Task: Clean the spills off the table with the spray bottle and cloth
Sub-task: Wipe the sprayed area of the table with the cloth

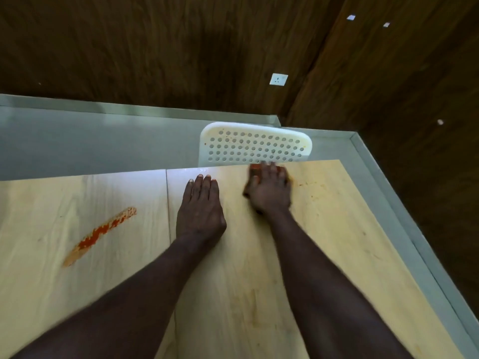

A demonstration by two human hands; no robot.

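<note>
My right hand point(269, 189) presses flat on a cloth point(255, 167) near the far edge of the light wooden table point(233, 281). Only an orange-stained corner of the cloth shows past my fingers; the hand is blurred. My left hand point(201, 206) rests flat on the table beside it, fingers straight, holding nothing. A long red-orange smear point(101, 233) lies on the left part of the table. Faint orange specks point(308, 183) mark the wood to the right of my right hand. No spray bottle is in view.
A white perforated chair back point(255, 143) stands just beyond the table's far edge. Grey floor point(77, 141) lies beyond and to the right. Dark wood-panelled walls with a white socket point(278, 79) close off the corner.
</note>
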